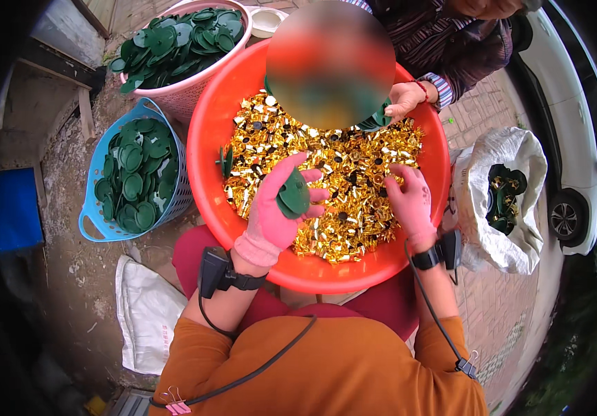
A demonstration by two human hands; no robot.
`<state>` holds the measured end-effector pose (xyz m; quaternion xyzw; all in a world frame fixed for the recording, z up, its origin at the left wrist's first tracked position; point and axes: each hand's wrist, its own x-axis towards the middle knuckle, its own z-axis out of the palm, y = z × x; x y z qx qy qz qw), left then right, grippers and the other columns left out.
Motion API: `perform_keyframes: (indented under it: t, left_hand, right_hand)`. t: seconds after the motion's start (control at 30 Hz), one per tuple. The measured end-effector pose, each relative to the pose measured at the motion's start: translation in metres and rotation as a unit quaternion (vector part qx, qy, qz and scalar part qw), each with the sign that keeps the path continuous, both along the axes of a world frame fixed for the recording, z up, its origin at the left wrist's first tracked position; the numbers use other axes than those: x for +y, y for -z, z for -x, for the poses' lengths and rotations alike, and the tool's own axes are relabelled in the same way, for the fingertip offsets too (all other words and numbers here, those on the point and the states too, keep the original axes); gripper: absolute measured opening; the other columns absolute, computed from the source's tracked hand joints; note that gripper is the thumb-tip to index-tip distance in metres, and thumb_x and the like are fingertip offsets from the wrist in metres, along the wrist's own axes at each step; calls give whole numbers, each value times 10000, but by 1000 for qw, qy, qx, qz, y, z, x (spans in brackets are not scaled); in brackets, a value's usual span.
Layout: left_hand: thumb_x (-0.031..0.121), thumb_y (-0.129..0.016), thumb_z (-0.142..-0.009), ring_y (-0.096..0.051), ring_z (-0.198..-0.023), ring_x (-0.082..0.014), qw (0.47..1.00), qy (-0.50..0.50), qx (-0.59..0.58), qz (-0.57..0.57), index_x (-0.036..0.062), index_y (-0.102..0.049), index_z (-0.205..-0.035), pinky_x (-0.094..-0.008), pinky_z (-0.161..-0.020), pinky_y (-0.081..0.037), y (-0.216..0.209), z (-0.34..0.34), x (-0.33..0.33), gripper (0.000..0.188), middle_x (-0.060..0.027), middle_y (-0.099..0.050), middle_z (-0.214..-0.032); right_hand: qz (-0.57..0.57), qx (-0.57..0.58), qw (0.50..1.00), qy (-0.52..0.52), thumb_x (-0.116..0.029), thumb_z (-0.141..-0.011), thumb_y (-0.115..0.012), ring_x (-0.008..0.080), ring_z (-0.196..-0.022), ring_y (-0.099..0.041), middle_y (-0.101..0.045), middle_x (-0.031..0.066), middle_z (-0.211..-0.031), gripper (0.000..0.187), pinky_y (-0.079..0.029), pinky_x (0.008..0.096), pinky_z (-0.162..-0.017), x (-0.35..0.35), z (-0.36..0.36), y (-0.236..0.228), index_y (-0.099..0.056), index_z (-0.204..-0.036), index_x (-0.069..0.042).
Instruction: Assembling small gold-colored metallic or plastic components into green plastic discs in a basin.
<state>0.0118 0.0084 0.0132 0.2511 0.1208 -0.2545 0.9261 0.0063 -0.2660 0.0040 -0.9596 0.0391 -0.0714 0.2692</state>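
Observation:
My left hand point(275, 208), in a pink glove, holds a dark green plastic disc point(293, 194) against its palm and fingers, over the near left part of a wide red basin point(205, 166). Small shiny gold pieces point(343, 232) fill the basin, with some black round bits among them. My right hand point(411, 204), also gloved in pink, is at the basin's right side, over the gold pieces. Its fingers are bent together; whatever lies at the tips is too small to make out. More green discs point(226, 163) stand at the basin's left inner wall.
Left of the basin are a pink basket point(180, 100) and a blue basket point(153, 111), both heaped with green discs. A white woven sack point(499, 236) with green and gold parts stands right. Opposite, another person's hand point(407, 99) holds green discs. A white car point(583, 139) is parked beyond.

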Motion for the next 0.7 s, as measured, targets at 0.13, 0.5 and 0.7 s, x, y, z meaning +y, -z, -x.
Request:
perform_keyframes:
  t: [0.13, 0.5, 0.7]
  left_hand:
    - [394, -506, -955, -674, -849, -259, 997, 38, 25, -68, 124, -509, -1315, -364, -664, -556, 5, 16, 0, 450, -110, -615, -1101]
    - [388, -524, -958, -670, -829, -235, 987, 160, -12, -12, 141, -523, -1309, -345, -645, -570, 3, 25, -15, 429, -110, -620, -1091]
    - [382, -476, -965, -660, -877, -231, 972, 191, -118, 76, 94, -513, -1325, -331, -671, -558, 2, 34, -10, 462, -114, -636, -1135]
  right_hand:
    - [231, 85, 969, -9, -275, -839, -628, 331, -938, -634, -622, 146, -1041, 277, -520, 445, -761, 7, -41, 21, -587, -1031, -80]
    - [-291, 124, 946, -66, -96, -831, -633, 130, -857, -621, -656, 74, -957, 222, -502, 269, -772, 56, 26, -28, -611, -1034, -10]
    - [-367, 101, 924, -22, -76, -936, -544, 111, -875, -652, -656, 46, -969, 372, -508, 222, -698, 79, 63, -53, -505, -1292, 23]
